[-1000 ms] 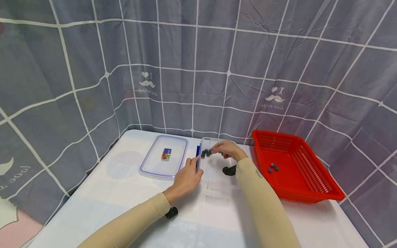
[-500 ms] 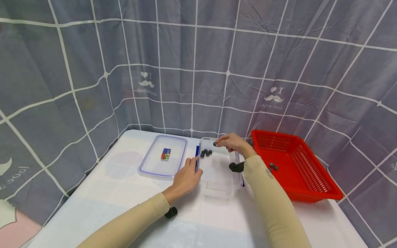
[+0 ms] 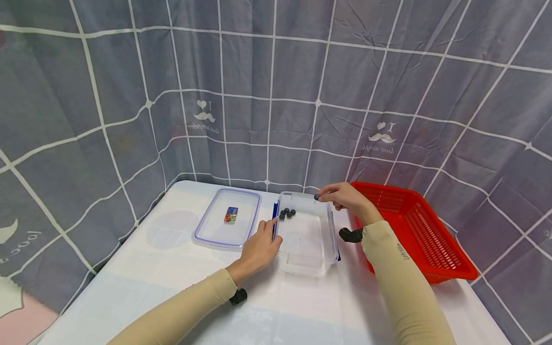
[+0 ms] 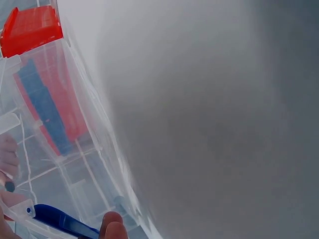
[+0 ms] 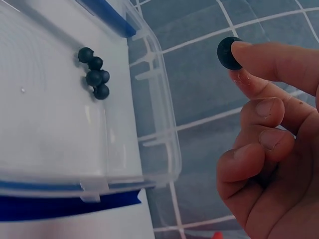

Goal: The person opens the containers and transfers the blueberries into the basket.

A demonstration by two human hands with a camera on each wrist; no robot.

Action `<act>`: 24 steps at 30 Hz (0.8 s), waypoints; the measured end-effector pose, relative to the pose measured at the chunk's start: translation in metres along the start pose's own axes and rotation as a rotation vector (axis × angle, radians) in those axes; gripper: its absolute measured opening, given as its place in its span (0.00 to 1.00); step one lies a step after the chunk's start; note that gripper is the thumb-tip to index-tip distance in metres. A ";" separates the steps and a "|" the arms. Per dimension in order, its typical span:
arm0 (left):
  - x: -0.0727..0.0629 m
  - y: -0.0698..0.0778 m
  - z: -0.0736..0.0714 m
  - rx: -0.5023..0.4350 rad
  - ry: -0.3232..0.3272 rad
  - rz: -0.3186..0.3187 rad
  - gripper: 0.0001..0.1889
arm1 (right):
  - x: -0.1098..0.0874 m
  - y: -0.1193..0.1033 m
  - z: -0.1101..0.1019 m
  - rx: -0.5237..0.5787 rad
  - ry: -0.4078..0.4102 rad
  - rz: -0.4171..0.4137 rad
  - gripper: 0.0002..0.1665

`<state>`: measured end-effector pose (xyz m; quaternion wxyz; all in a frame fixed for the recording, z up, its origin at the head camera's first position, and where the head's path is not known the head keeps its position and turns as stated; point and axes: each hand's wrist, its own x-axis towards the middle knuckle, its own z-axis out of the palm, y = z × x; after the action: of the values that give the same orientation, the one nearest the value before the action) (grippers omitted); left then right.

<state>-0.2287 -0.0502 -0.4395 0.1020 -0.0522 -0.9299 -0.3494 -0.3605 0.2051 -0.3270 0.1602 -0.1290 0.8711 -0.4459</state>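
My right hand (image 3: pixel 345 197) pinches a blueberry (image 5: pixel 229 53) between thumb and index finger, its other fingers curled in. The hand is raised over the far right corner of a clear plastic container (image 3: pixel 308 244). Several blueberries (image 5: pixel 94 74) lie clustered on the container's floor near its far left side. At the left side of the container, my left hand (image 3: pixel 258 247) touches the rim by the blue latch (image 4: pixel 65 220), fingers mostly straight. The left wrist view shows fingertips (image 4: pixel 113 228) right at this latch.
A red plastic basket (image 3: pixel 431 278) stands right of the container, partly behind my right forearm. A clear lid (image 3: pixel 215 230) with a blue-purple seal and a small label (image 3: pixel 230 215) lies on the left. A grey checked curtain (image 3: pixel 293 120) hangs behind the white table (image 3: pixel 172 282).
My right hand has lifted a blueberry away from the cluster and carried it right across the container. My right forearm now hides the blueberries seen earlier in the red basket. The left hand stays put.
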 end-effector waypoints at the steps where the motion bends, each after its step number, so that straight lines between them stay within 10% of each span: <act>1: 0.000 0.000 0.000 0.000 -0.001 0.000 0.32 | -0.003 0.002 -0.003 0.002 0.002 0.001 0.21; 24: 0.002 -0.001 0.001 0.003 0.003 -0.003 0.32 | -0.036 0.047 -0.059 0.079 0.056 0.037 0.27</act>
<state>-0.2310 -0.0498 -0.4405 0.1030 -0.0504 -0.9303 -0.3483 -0.3550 0.2882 -0.3266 0.1487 -0.0939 0.8592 -0.4804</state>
